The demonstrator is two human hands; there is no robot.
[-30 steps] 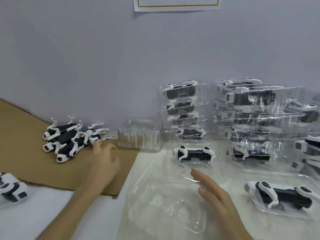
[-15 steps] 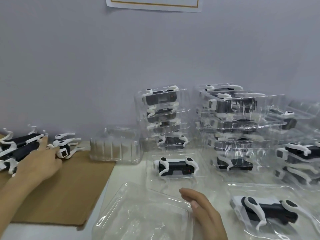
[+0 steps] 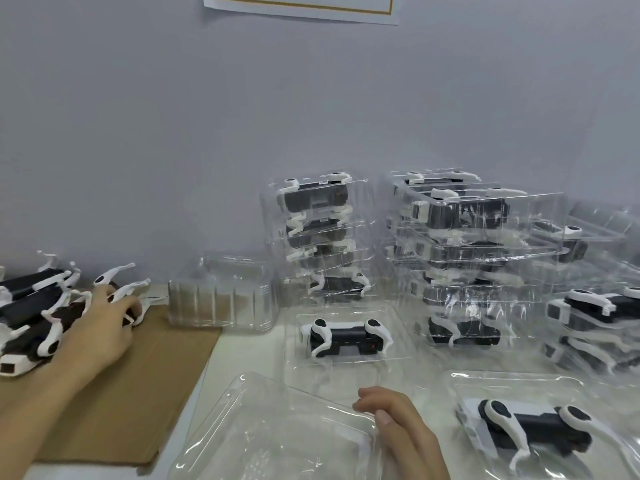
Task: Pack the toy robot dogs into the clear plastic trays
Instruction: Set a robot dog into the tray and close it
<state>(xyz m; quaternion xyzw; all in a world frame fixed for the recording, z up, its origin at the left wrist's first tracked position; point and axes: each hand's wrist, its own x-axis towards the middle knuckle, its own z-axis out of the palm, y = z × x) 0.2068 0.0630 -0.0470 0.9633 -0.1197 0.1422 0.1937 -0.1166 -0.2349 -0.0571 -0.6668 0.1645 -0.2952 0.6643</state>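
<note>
Facing a plain grey wall with the lower edge of a paper sheet stuck high up; working over a white counter, its left part lying under a brown cardboard sheet; finding loose toy robot dogs piled on the cardboard at far left, a nest of empty trays just beside the cardboard's far corner, and stacks of packed trays along the wall to the right; seeing one filled tray lying mid-counter and another filled tray at near right; curling the left hand fingers round the rightmost dog of the pile; gripping the edge of an empty clear tray with the right hand, thumb on top, fingers curled; having gone, since half a second ago, from one outstretched left finger touching the pile to this grasp; holding the right hand at the same tray edge as before.
</note>
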